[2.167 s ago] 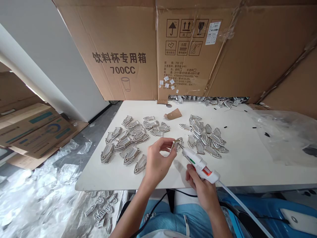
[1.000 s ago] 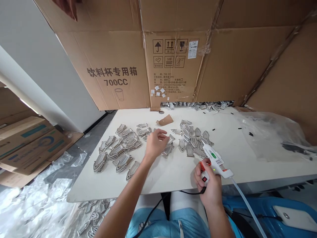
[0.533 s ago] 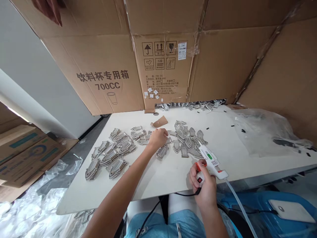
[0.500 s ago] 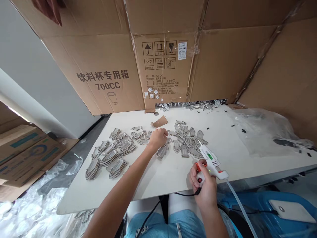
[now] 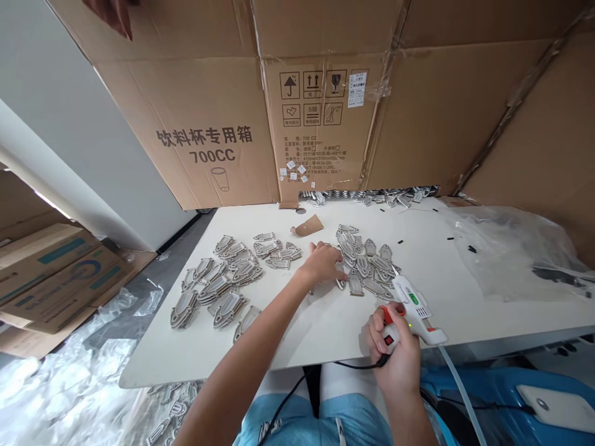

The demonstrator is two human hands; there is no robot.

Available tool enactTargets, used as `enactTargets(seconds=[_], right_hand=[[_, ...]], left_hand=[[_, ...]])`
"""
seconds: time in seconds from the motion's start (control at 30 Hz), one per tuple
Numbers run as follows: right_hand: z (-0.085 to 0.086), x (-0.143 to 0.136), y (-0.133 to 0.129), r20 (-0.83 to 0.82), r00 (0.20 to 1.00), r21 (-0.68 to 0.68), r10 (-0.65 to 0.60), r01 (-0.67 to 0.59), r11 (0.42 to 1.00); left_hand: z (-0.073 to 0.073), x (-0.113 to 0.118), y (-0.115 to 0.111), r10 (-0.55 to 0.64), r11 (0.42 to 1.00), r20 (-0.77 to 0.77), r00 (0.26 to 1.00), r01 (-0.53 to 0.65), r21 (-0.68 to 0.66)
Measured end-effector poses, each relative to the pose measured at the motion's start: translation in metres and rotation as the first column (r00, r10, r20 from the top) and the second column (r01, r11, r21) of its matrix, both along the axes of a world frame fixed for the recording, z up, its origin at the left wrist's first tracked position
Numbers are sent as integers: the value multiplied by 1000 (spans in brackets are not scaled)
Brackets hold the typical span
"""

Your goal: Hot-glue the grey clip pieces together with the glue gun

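Note:
My right hand (image 5: 395,347) grips a white hot glue gun (image 5: 413,306) by its handle, fingers around the orange trigger. A glue stick (image 5: 462,396) sticks out of its rear, and its nozzle points at a loose pile of flat grey shield-shaped metal pieces (image 5: 362,266). My left hand (image 5: 324,263) reaches over the left edge of that pile, fingers apart and thumb low; what lies directly under the palm is hidden. Left of it, more such pieces lie in small overlapping stacks (image 5: 230,272), one partly covered by my forearm.
Cardboard panels (image 5: 214,99) stand behind the white table (image 5: 288,341), with more metal pieces at a gap below. A brown paper scrap (image 5: 307,226) lies on the tabletop. Clear plastic bags (image 5: 502,248) and black bits are at right; a black cord (image 5: 357,366) hangs at the front edge.
My left hand has shifted right, from the middle group toward the right pile, and its fingers have spread. The glue gun stays in my right hand; the view has turned slightly.

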State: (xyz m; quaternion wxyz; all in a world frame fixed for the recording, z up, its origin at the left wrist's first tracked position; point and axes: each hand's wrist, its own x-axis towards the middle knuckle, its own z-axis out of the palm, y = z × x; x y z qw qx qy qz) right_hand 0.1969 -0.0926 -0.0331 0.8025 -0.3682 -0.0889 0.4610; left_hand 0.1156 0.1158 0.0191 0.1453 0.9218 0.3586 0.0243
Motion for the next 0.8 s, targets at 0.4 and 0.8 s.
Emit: enactTargets(seconds=[0.4, 0.8], right_hand=[[4, -4, -2, 50, 999, -12, 12, -11, 1000], [4, -20, 2, 303, 952, -108, 35, -2, 994]], left_hand=[[10, -21, -57, 11, 997, 494, 869, 29, -72], [-2, -74, -125, 374, 925, 826, 421, -110, -363]])
